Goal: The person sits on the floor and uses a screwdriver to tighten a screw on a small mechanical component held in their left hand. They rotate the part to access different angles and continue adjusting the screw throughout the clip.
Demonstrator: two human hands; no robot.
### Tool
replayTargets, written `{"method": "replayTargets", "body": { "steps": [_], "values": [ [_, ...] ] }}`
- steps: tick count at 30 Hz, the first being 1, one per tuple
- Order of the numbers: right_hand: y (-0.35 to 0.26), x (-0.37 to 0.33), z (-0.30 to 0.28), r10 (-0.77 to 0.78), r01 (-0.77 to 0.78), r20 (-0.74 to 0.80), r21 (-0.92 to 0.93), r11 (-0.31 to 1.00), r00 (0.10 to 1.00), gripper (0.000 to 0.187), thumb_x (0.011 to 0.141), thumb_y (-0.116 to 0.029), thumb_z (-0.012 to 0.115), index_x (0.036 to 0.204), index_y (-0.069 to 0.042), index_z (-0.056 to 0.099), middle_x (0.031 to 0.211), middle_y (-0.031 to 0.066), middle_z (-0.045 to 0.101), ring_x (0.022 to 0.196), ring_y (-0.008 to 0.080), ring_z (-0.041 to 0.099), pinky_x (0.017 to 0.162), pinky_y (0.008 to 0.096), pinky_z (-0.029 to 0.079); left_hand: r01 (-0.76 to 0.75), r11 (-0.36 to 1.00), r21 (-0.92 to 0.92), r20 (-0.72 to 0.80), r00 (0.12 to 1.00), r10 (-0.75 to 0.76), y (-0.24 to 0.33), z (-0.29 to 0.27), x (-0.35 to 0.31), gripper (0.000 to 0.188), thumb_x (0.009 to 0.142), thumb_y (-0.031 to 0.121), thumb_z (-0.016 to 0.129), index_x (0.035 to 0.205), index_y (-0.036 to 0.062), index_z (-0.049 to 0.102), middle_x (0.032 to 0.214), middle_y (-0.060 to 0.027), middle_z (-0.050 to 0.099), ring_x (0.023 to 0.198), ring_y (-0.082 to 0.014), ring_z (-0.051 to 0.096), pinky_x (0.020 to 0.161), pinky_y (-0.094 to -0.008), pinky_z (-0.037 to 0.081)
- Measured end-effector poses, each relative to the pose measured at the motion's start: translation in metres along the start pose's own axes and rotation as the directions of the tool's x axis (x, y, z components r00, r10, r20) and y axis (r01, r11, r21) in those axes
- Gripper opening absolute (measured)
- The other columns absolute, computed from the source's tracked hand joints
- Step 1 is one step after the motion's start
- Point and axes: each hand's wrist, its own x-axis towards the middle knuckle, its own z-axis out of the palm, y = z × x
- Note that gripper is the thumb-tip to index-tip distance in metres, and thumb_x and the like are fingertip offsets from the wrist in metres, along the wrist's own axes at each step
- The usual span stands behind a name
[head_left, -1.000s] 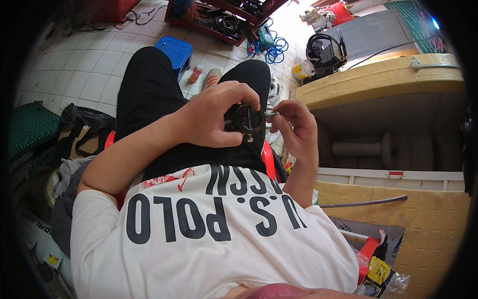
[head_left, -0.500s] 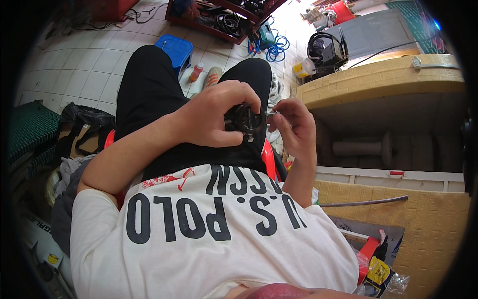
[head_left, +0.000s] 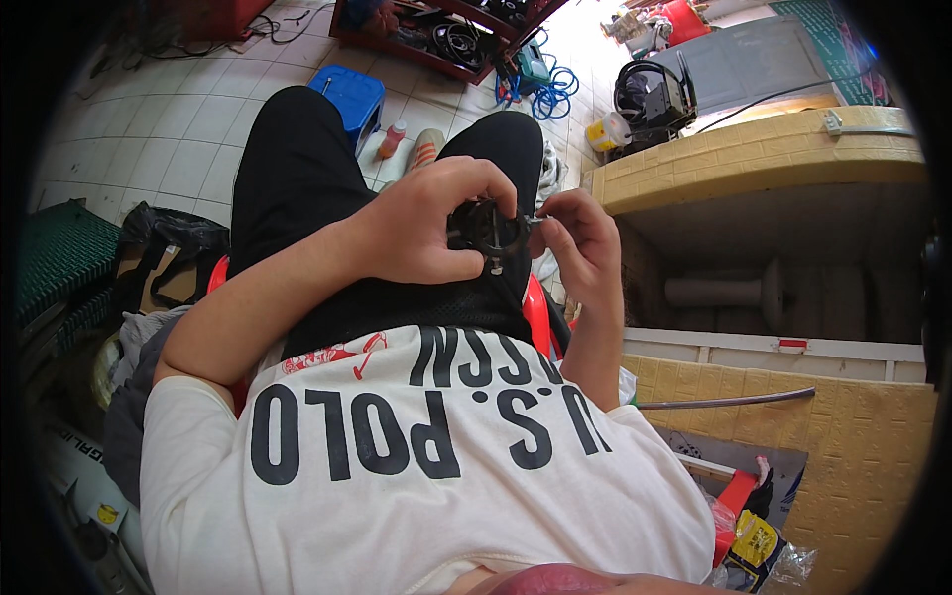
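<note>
Item: small black round mechanical part (head_left: 486,226), held above the lap, frame centre. Left hand (head_left: 421,230): grip clenched around the part from its 9 o'clock side. Right hand (head_left: 580,236): fingertips pinching a thin metal piece at the part's 3 o'clock edge. Surroundings: blue box (head_left: 347,97) on tiled floor at 11 o'clock; yellow brick ledge (head_left: 754,159) at 2 o'clock.

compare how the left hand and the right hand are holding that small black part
The left hand wraps over the small black round part from above and covers much of it; the right hand only pinches at its right edge. The left hand's fingers curl wide over the part; the right hand's bunch tightly together. Both hands are bare and raised above the lap.
</note>
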Motion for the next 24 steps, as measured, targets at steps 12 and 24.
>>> {"method": "replayTargets", "body": {
  "steps": [12,24],
  "values": [
    [0.023,0.002,-0.001,0.007,-0.008,0.023,0.075,0.997,1.0,0.014,0.102,-0.011,0.06,0.099,0.002,0.059,0.073,0.0043,0.065,0.064,0.0099,0.064,0.06,0.0235,0.051,0.06,0.998,-0.018,0.001,0.998,-0.06,-0.003,0.0,0.0,0.043,0.068,0.009,0.07,0.109,0.0078,0.056,0.106,-0.0044,0.064,0.102,-0.0208,0.063,0.093,-0.0369,0.048],
    [0.023,0.003,0.006,0.025,-0.024,-0.002,0.147,0.989,1.0,0.011,0.101,-0.009,0.061,0.103,0.001,0.06,0.076,0.0031,0.065,0.065,0.009,0.063,0.06,0.0227,0.05,0.131,0.99,-0.046,0.031,0.991,-0.129,-0.005,-0.001,-0.001,0.044,0.071,0.01,0.071,0.113,0.0076,0.056,0.108,-0.0041,0.063,0.105,-0.0182,0.063,0.095,-0.0371,0.047]
  ]
}}
